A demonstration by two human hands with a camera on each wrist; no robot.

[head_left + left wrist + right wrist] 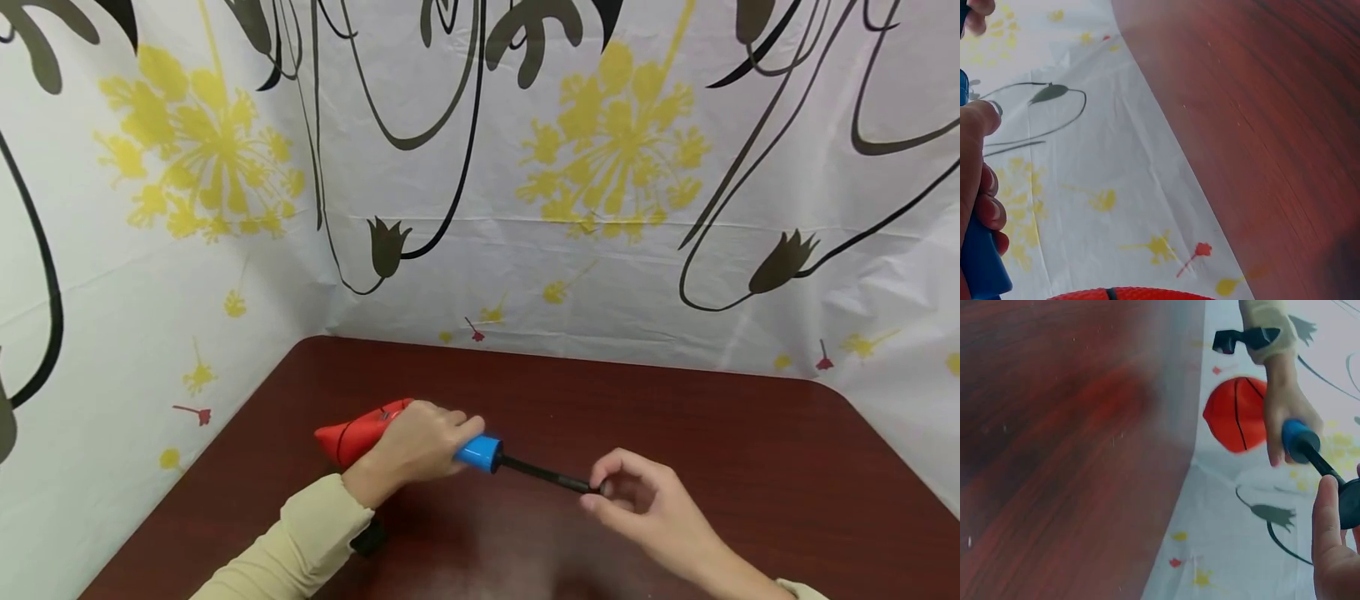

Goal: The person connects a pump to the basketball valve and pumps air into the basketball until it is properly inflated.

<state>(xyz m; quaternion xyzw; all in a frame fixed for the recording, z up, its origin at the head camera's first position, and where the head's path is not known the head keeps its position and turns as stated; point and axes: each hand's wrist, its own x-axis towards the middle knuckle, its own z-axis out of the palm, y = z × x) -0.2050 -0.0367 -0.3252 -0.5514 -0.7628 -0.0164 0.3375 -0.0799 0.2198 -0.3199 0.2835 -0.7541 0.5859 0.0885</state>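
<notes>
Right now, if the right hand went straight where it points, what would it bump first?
Probably the blue tube held by the left hand: the right hand points roughly along the black rod it holds, though depth is hard to judge.

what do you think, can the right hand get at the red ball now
Probably not: the right hand holds the black pump handle, and the left hand lies between it and the red ball.

Right grip (1334,559) on black pump handle (1351,505)
</notes>
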